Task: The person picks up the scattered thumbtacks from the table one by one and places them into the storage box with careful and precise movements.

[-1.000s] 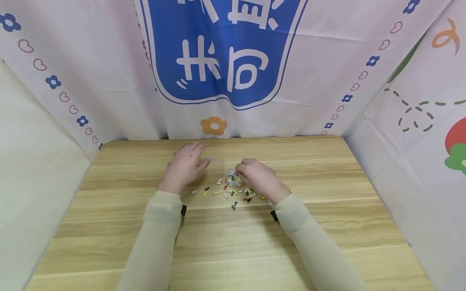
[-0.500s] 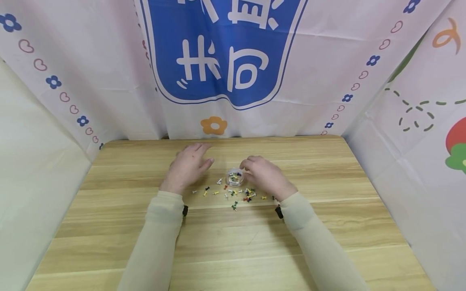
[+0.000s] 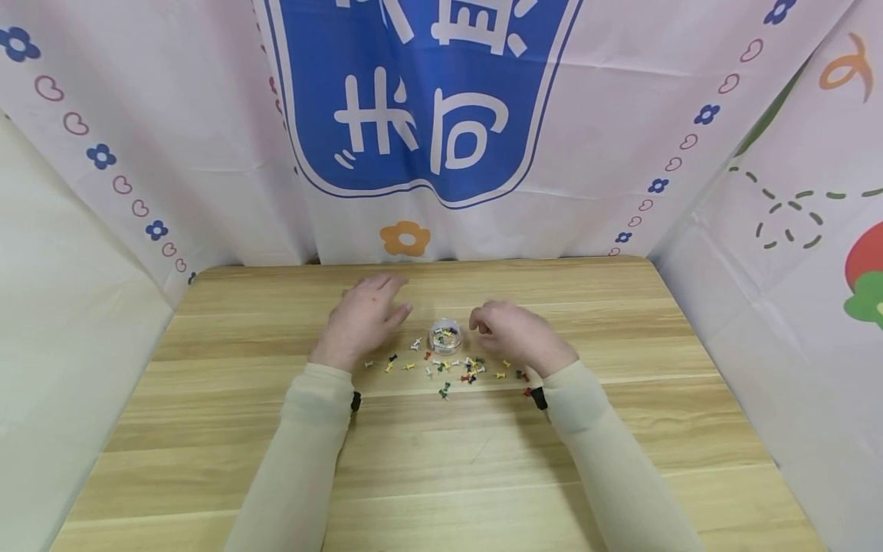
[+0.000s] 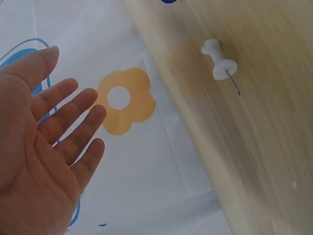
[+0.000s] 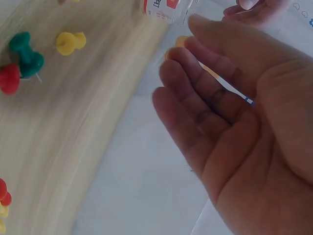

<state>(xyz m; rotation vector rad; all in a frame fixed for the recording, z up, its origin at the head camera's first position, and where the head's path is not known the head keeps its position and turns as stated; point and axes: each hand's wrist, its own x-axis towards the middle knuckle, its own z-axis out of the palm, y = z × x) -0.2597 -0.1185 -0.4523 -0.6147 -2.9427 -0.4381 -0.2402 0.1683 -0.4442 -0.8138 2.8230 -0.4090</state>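
Observation:
A small clear round jar (image 3: pixel 445 350) stands on the table with several coloured push pins inside. Loose push pins (image 3: pixel 444 366) lie scattered in front of it and to both sides. My left hand (image 3: pixel 362 318) hovers left of the jar, fingers spread loosely; the left wrist view shows its palm bare, with a white push pin (image 4: pixel 219 61) apart from it. Just right of the jar is my right hand (image 3: pixel 517 333), its fingers loosely bent and nothing seen in them. Green (image 5: pixel 26 54), yellow and red push pins appear beside it in the right wrist view.
The wood-grain table (image 3: pixel 414 475) reaches back to a white printed curtain (image 3: pixel 483 230). More fabric hangs along the left and right sides. A black wrist strap piece (image 3: pixel 539 398) sits under the right cuff, close to a red push pin (image 3: pixel 527 392).
My right hand has drawn away from the jar's mouth to the right, uncovering the pins inside. The left hand has drifted slightly right, nearer the jar.

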